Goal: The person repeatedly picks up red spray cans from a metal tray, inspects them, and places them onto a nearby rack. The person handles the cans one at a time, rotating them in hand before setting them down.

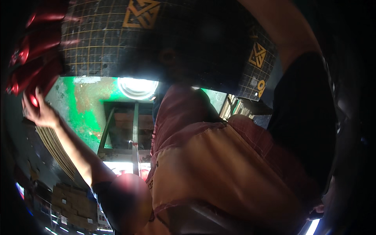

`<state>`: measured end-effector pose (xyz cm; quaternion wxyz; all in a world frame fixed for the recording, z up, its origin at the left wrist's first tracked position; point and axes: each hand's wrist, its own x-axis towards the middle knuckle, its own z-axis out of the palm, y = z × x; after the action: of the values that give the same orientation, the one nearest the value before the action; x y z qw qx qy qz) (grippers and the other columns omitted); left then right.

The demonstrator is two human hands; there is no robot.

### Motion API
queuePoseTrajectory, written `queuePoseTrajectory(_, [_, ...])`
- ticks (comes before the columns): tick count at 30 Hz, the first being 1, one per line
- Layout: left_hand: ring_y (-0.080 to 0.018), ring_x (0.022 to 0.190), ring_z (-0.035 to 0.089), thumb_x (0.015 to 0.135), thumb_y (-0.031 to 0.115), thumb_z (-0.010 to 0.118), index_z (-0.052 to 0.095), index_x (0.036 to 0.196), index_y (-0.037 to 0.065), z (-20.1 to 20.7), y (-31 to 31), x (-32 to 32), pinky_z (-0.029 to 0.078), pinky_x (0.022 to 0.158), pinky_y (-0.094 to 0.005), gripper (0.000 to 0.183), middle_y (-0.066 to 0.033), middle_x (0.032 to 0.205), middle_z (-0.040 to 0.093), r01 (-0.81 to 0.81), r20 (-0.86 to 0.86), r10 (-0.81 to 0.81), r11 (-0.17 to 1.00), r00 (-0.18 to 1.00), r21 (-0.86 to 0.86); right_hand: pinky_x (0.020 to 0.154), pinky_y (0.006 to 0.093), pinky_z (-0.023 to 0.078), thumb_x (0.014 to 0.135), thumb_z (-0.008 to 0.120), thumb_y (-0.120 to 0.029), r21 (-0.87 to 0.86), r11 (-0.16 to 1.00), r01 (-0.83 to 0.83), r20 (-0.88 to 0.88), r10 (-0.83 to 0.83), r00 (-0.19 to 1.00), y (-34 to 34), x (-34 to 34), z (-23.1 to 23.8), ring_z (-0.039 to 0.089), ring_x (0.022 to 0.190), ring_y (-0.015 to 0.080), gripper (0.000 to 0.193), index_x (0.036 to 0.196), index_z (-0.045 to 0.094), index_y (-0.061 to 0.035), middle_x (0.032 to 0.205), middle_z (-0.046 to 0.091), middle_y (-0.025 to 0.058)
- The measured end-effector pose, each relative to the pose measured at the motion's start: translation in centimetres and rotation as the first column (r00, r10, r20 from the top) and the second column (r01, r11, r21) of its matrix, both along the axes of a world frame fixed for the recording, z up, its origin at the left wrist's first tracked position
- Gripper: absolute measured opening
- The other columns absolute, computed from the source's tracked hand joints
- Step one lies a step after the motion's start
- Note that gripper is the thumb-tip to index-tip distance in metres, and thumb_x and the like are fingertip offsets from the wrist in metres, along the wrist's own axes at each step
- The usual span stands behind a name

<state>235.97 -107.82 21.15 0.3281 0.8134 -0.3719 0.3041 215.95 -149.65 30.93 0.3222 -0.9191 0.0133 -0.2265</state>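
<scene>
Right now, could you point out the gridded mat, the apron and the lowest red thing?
Mat (pixel 113 51): head view, bare part left of its middle.
Apron (pixel 219 156): head view, middle of the orange cloth.
Red thing (pixel 44 75): head view, its shiny side.

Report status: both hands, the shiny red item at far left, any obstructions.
Left hand at lowest shiny red item, grip unclear. Right hand out of frame. Black mat with yellow grid lines alongside; no obstruction visible at left hand.
</scene>
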Motion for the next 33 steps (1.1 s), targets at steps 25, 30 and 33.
queuePoseTrajectory(25, [-0.0262, 0.12, 0.053, 0.088, 0.039, 0.064, 0.041, 0.142, 0.002, 1.7, 15.0, -25.4, 0.044, 0.102, -0.0411, 0.069, -0.0149, 0.13, 0.055, -0.352, -0.793, -0.586, 0.787, -0.167, -0.507, 0.099, 0.0362, 0.046, 0.087, 0.057, -0.021, 0.82, 0.524, 0.228, -0.254, -0.024, 0.967, 15.4, -28.0, -1.4, 0.057, 0.112, 0.0198, 0.051, 0.137, 0.05, -0.0085, 0.124, 0.057, 0.0085])
queuePoseTrajectory(30, [-0.0261, 0.116, 0.054, 0.089, 0.037, 0.064, 0.044, 0.137, 0.002, 1.3, 14.1, -30.4, 0.045, 0.099, -0.0407, 0.063, -0.0143, 0.126, 0.057, -0.543, -0.558, -0.742, 0.661, -0.372, -0.517, 0.107, 0.0371, 0.04, 0.099, 0.048, -0.031, 0.576, -0.813, -0.08, 0.507, 0.278, 0.816, 26.8, -25.9, -10.3, 0.053, 0.119, 0.0182, 0.045, 0.136, 0.049, -0.0054, 0.124, 0.058, 0.0082])
queuePoseTrajectory(33, [-0.026, 0.114, 0.055, 0.089, 0.036, 0.063, 0.046, 0.134, 0.003, 1.3, 12.3, -32.0, 0.045, 0.098, -0.0404, 0.059, -0.0139, 0.123, 0.057, -0.596, -0.443, -0.8, 0.598, -0.405, -0.536, 0.093, 0.0346, 0.049, 0.097, 0.055, -0.026, 0.627, -0.763, 0.154, 0.087, 0.265, 0.96, 31.4, -25.6, -8.9, 0.06, 0.105, 0.0184, 0.036, 0.126, 0.053, -0.0032, 0.114, 0.061, 0.0094])
